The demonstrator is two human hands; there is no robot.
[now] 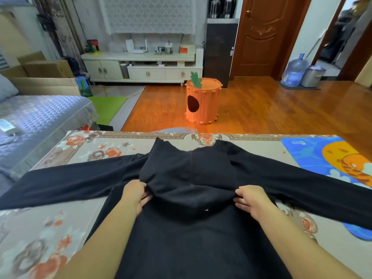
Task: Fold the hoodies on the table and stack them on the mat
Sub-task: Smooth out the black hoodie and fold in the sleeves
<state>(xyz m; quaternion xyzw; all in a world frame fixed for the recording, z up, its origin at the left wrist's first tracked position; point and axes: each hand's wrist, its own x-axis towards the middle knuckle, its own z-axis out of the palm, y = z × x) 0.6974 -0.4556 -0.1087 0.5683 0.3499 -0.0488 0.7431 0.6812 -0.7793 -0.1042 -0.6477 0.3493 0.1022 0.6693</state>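
We see a black hoodie (187,178) spread on the floral table (90,146), sleeves out L & R. Left hand (134,195) and right hand (251,200) each pinch the hood's base. Blue mat (314,154) lies at far right, partly under the right sleeve. Orange carrot bin (203,103) stands beyond the table.

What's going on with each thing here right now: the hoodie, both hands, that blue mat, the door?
Black hoodie: spread flat, sleeves out, hood partly folded.
Left hand: pinches the hood's left edge.
Right hand: pinches the hood's right edge.
Blue mat: flat, sleeve across it, no stack yet.
Wooden door: closed.
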